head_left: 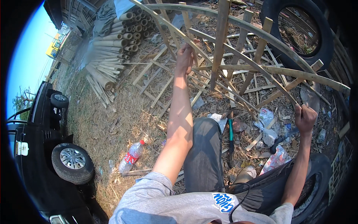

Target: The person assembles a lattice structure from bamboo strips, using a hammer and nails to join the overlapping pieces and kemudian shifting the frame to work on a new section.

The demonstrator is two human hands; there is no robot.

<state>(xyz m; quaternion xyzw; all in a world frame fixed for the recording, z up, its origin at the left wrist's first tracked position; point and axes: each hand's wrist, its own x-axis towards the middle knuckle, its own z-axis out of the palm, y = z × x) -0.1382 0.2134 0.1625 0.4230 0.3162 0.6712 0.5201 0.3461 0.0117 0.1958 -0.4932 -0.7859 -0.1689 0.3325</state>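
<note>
A framework of split bamboo slats (pixel 220 44), crossed and bowed, stands in front of me. My left hand (pixel 185 58) reaches out to its left side, with the fingers closed around a bamboo strip (pixel 172 28). On the right, my right hand (pixel 305 118) is closed on the lower end of a curved bamboo strip (pixel 274 81) that runs down from the upper left. Below the framework, near my knee, lies a hammer (pixel 231 136) with a green and black handle. A dark curved handle (pixel 283 140) lies on the ground below my right hand.
Stacked bamboo poles (pixel 119 43) lie at the far left. A large tyre (pixel 325 46) stands at the upper right; another tyre (pixel 325 170) is by my right side. A plastic bottle (pixel 131 156) lies on dry grass. A black vehicle (pixel 33 156) is parked at left.
</note>
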